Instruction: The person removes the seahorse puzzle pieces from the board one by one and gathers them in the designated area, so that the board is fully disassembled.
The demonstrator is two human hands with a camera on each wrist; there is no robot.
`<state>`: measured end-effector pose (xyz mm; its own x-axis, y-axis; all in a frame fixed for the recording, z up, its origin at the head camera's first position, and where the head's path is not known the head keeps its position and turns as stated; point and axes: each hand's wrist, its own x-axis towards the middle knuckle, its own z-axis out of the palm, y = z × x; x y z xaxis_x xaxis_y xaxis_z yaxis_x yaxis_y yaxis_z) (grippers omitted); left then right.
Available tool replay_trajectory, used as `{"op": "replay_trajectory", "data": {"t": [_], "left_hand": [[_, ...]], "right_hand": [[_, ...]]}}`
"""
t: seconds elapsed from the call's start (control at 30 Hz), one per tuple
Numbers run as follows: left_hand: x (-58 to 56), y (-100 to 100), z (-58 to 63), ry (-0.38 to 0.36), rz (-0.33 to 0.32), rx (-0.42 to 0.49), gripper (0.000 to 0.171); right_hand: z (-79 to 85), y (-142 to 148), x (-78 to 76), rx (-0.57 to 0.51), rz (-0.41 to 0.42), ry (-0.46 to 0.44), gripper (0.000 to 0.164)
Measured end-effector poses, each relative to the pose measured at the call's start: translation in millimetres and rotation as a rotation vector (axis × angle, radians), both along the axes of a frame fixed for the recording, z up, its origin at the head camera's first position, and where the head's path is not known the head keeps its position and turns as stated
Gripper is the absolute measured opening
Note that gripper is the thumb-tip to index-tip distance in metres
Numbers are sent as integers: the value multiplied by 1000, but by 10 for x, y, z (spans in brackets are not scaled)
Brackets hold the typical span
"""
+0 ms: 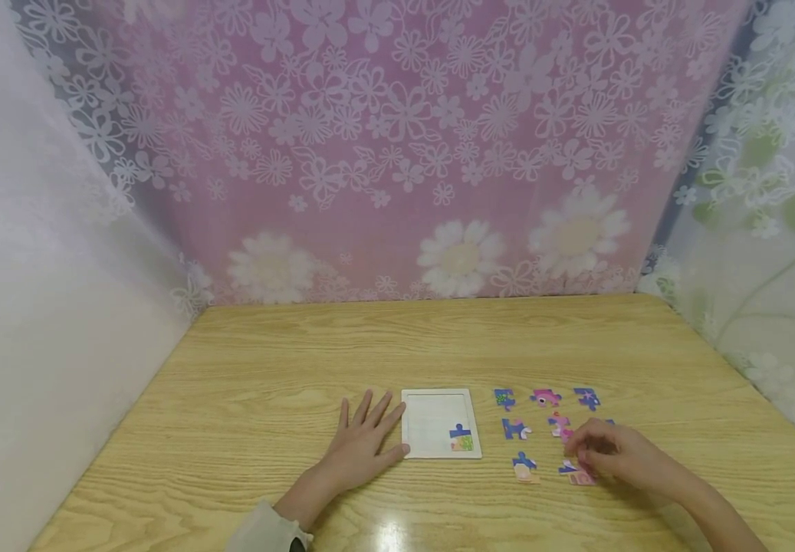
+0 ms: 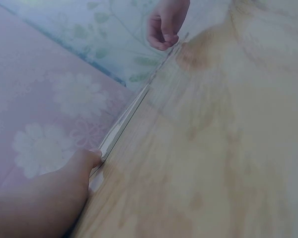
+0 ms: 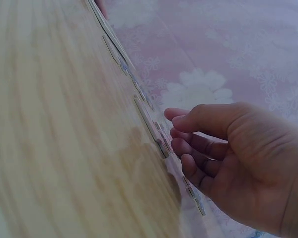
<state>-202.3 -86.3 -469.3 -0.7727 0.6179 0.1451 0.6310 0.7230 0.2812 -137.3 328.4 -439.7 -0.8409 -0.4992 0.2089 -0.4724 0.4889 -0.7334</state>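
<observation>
My left hand [image 1: 354,454] lies on the table with fingers spread, its thumb and fingertips at the left edge of a square white puzzle tray [image 1: 428,422]. One jigsaw piece [image 1: 462,440], blue on top with yellow-green below, sits in the tray's lower right corner. Over the loose pieces at the right hovers my right hand [image 1: 625,454], fingers loosely bent; in the right wrist view nothing shows between its fingertips [image 3: 178,119]. Nearest to it are a pink and purple piece [image 1: 579,477] and a pink one [image 1: 559,424]. Another blue piece [image 1: 610,422] is mostly hidden behind this hand.
Several more jigsaw pieces lie in loose rows right of the tray, among them a pink one with an eye [image 1: 546,397], a blue one with a star [image 1: 586,397] and a blue and peach one [image 1: 524,468]. Flowered curtains [image 1: 397,153] surround the wooden table [image 1: 300,345].
</observation>
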Motion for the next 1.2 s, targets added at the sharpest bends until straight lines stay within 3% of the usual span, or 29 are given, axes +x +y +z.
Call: {"op": "replay_trajectory", "data": {"t": [0.17, 0.57, 0.7, 0.93, 1.2], "left_hand": [[-2, 3, -8, 4, -3, 14, 67], [2, -5, -2, 7, 1, 22, 66], [6, 4, 5, 6, -4, 15, 67], [11, 2, 16, 3, -8, 13, 67], [-1, -1, -5, 8, -4, 1, 67]], "right_hand": [[56, -51, 8, -1, -28, 43, 17], [315, -385, -65, 2, 44, 81, 15], [385, -534, -134, 16, 66, 56, 12], [489, -808, -292, 33, 127, 97, 12], [543, -1053, -463, 14, 169, 41, 13]]}}
